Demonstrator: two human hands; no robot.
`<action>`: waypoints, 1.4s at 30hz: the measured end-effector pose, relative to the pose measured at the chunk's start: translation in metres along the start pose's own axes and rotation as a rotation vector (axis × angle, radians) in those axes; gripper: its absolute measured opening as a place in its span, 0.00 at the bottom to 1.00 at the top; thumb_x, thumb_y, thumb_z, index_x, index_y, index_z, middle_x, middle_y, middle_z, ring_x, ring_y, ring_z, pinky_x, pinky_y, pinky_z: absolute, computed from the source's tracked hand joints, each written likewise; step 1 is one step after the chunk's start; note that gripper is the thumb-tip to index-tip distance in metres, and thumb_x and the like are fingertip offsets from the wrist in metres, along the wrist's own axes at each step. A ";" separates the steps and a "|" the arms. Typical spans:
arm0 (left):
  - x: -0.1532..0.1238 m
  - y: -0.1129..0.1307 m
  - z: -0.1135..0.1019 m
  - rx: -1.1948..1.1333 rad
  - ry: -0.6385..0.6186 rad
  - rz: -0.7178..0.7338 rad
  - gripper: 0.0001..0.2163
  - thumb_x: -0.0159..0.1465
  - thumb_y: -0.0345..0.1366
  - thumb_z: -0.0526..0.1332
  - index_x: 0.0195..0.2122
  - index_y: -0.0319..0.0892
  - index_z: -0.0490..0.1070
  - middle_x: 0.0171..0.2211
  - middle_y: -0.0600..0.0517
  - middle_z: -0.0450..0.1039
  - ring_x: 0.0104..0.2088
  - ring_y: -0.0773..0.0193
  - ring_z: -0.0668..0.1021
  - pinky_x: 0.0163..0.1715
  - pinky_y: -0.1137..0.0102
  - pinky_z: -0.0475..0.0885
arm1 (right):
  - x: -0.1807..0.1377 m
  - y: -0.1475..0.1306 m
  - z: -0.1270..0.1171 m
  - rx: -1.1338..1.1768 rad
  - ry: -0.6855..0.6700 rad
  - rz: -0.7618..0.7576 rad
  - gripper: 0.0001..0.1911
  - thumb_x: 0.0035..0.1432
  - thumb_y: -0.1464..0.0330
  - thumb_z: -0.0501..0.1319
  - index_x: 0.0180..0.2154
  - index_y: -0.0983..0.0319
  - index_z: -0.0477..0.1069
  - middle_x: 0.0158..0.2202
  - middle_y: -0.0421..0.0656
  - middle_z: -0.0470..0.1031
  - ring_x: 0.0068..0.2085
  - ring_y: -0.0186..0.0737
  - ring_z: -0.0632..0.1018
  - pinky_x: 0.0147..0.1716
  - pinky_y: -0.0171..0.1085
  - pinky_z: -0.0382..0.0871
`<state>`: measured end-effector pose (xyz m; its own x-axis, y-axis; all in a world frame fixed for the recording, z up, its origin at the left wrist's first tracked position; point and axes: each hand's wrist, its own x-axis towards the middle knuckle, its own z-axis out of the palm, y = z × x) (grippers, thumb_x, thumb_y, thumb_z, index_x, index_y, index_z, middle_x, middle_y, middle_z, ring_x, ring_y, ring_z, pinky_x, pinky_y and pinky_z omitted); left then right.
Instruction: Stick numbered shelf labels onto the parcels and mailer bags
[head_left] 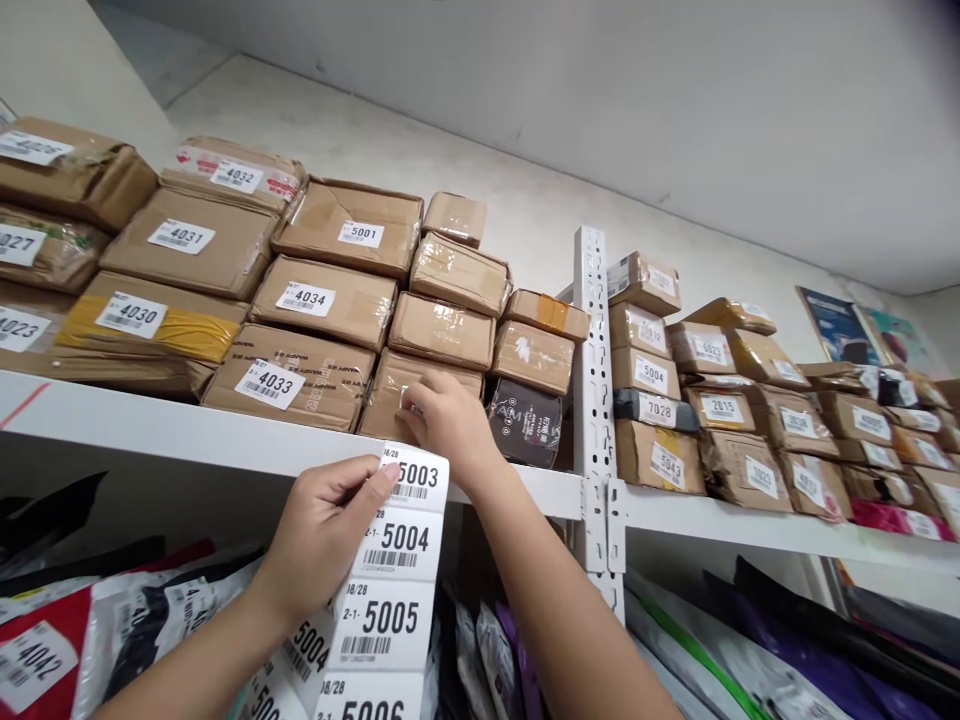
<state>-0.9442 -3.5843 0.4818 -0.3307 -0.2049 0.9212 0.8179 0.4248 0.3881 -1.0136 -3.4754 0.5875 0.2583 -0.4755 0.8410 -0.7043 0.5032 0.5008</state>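
Observation:
My left hand pinches the top of a strip of white barcode labels between thumb and fingers. The strip hangs down, with 5003 at the top and 5004, 5005 and 5006 below it. My right hand reaches past the strip to a brown cardboard box at the bottom of a stack. Its fingers are curled together against the box front, and the white edge of a label shows at the fingertips. The hand hides most of that label and any print on it.
Brown boxes numbered 5001, 4034 and 4033 stand left of my hands on the white shelf. A black box and a perforated post are at right. Bagged parcels fill the lower shelf.

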 end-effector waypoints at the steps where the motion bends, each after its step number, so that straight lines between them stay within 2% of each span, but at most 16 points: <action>1: 0.001 0.000 0.000 -0.006 0.002 0.002 0.19 0.61 0.50 0.58 0.23 0.39 0.68 0.18 0.57 0.57 0.21 0.70 0.60 0.18 0.76 0.57 | -0.001 0.003 0.000 0.022 -0.027 -0.070 0.02 0.57 0.72 0.63 0.35 0.61 0.73 0.40 0.47 0.75 0.43 0.46 0.74 0.38 0.42 0.68; 4: 0.003 0.000 0.000 -0.041 0.014 0.011 0.19 0.61 0.50 0.58 0.22 0.40 0.66 0.18 0.57 0.57 0.20 0.71 0.60 0.18 0.76 0.57 | -0.016 0.010 -0.011 0.162 0.143 -0.092 0.10 0.58 0.72 0.61 0.43 0.60 0.74 0.53 0.51 0.73 0.55 0.50 0.70 0.52 0.51 0.64; 6: 0.006 -0.001 0.000 -0.076 -0.005 0.026 0.18 0.62 0.49 0.57 0.23 0.40 0.66 0.19 0.57 0.59 0.20 0.71 0.62 0.18 0.77 0.58 | -0.031 0.010 -0.024 0.366 0.270 0.009 0.10 0.60 0.70 0.59 0.44 0.60 0.74 0.52 0.50 0.74 0.55 0.48 0.71 0.54 0.50 0.64; 8: 0.011 -0.003 0.002 -0.093 -0.063 0.057 0.17 0.63 0.49 0.56 0.26 0.41 0.67 0.21 0.57 0.62 0.21 0.71 0.63 0.19 0.77 0.60 | -0.044 0.007 -0.033 0.601 0.229 0.122 0.11 0.62 0.65 0.58 0.43 0.59 0.75 0.46 0.47 0.78 0.47 0.44 0.77 0.45 0.43 0.72; 10: 0.016 -0.005 0.005 -0.073 -0.114 0.090 0.17 0.64 0.49 0.55 0.27 0.41 0.67 0.22 0.57 0.63 0.22 0.70 0.64 0.21 0.76 0.61 | -0.050 0.005 -0.035 0.697 0.110 0.152 0.12 0.61 0.63 0.58 0.43 0.60 0.75 0.41 0.46 0.80 0.41 0.41 0.79 0.36 0.39 0.73; 12: 0.019 -0.005 0.009 -0.029 -0.117 0.089 0.17 0.65 0.49 0.54 0.27 0.41 0.66 0.22 0.57 0.62 0.23 0.70 0.64 0.21 0.76 0.61 | -0.050 0.007 -0.030 0.630 0.081 0.141 0.11 0.61 0.66 0.58 0.41 0.62 0.75 0.40 0.47 0.79 0.40 0.42 0.78 0.38 0.39 0.73; 15: 0.020 -0.005 0.013 0.033 -0.056 0.036 0.18 0.65 0.50 0.54 0.27 0.42 0.66 0.21 0.57 0.62 0.23 0.70 0.65 0.21 0.76 0.61 | -0.045 0.011 -0.025 0.530 0.216 0.250 0.12 0.61 0.69 0.55 0.41 0.63 0.75 0.41 0.50 0.78 0.43 0.44 0.77 0.42 0.43 0.72; 17: 0.018 -0.005 0.013 0.043 -0.018 0.031 0.18 0.65 0.51 0.54 0.27 0.42 0.67 0.21 0.57 0.64 0.23 0.69 0.66 0.21 0.76 0.62 | -0.045 0.011 -0.029 0.646 0.254 0.330 0.12 0.60 0.66 0.57 0.43 0.62 0.74 0.43 0.50 0.77 0.44 0.45 0.77 0.39 0.42 0.73; 19: 0.018 -0.004 0.013 0.025 0.007 0.089 0.18 0.64 0.51 0.54 0.27 0.42 0.68 0.22 0.56 0.66 0.24 0.69 0.68 0.22 0.76 0.64 | -0.047 0.008 -0.037 0.854 0.154 0.346 0.13 0.56 0.62 0.62 0.41 0.61 0.75 0.40 0.48 0.78 0.40 0.43 0.78 0.33 0.39 0.73; 22: 0.021 0.001 0.015 -0.040 0.012 0.112 0.16 0.62 0.50 0.58 0.30 0.42 0.72 0.24 0.55 0.71 0.24 0.68 0.71 0.22 0.76 0.66 | -0.048 0.003 -0.046 1.021 0.058 0.350 0.09 0.49 0.65 0.67 0.35 0.60 0.77 0.33 0.44 0.79 0.32 0.38 0.78 0.31 0.38 0.72; 25: 0.028 0.009 0.021 -0.207 0.055 -0.052 0.15 0.53 0.47 0.68 0.37 0.43 0.75 0.28 0.54 0.76 0.26 0.67 0.75 0.24 0.75 0.70 | -0.046 0.003 -0.046 1.051 0.139 0.382 0.06 0.47 0.69 0.68 0.32 0.60 0.76 0.32 0.43 0.79 0.32 0.36 0.77 0.33 0.38 0.72; 27: 0.033 0.016 0.026 -0.300 0.119 -0.095 0.17 0.50 0.45 0.71 0.37 0.42 0.75 0.28 0.53 0.77 0.26 0.67 0.76 0.25 0.75 0.71 | -0.044 0.004 -0.043 1.085 0.183 0.402 0.04 0.47 0.69 0.68 0.29 0.60 0.76 0.30 0.42 0.79 0.31 0.36 0.77 0.31 0.37 0.72; 31: 0.045 0.025 0.034 -0.336 0.156 -0.044 0.17 0.53 0.50 0.67 0.26 0.39 0.71 0.19 0.56 0.70 0.19 0.71 0.70 0.17 0.78 0.65 | -0.037 0.002 -0.036 1.045 0.329 0.404 0.03 0.51 0.67 0.67 0.28 0.60 0.75 0.26 0.40 0.78 0.26 0.34 0.76 0.26 0.35 0.71; 36: 0.065 0.030 0.034 -0.385 0.152 -0.017 0.18 0.46 0.46 0.72 0.31 0.40 0.72 0.21 0.56 0.73 0.20 0.69 0.73 0.19 0.76 0.68 | -0.017 0.007 -0.032 0.806 0.491 0.290 0.03 0.52 0.72 0.66 0.29 0.59 0.78 0.31 0.41 0.79 0.34 0.36 0.78 0.36 0.37 0.73; 39: 0.075 0.031 0.030 -0.295 0.192 0.004 0.17 0.48 0.47 0.71 0.25 0.39 0.70 0.20 0.55 0.72 0.19 0.70 0.72 0.17 0.76 0.66 | 0.003 0.016 -0.031 0.696 0.508 0.233 0.04 0.52 0.74 0.66 0.28 0.59 0.78 0.29 0.40 0.77 0.32 0.35 0.77 0.34 0.37 0.72; 42: 0.085 0.034 0.026 -0.253 0.111 -0.018 0.16 0.46 0.43 0.72 0.30 0.39 0.73 0.26 0.51 0.77 0.25 0.65 0.76 0.22 0.73 0.71 | 0.026 0.025 -0.027 0.572 0.556 0.190 0.04 0.53 0.74 0.65 0.29 0.60 0.78 0.29 0.40 0.77 0.31 0.34 0.76 0.33 0.35 0.71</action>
<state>-0.9568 -3.5648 0.5740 -0.3045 -0.3116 0.9001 0.9085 0.1890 0.3728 -1.0067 -3.4552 0.6271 0.2846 0.0839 0.9550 -0.9586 0.0220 0.2837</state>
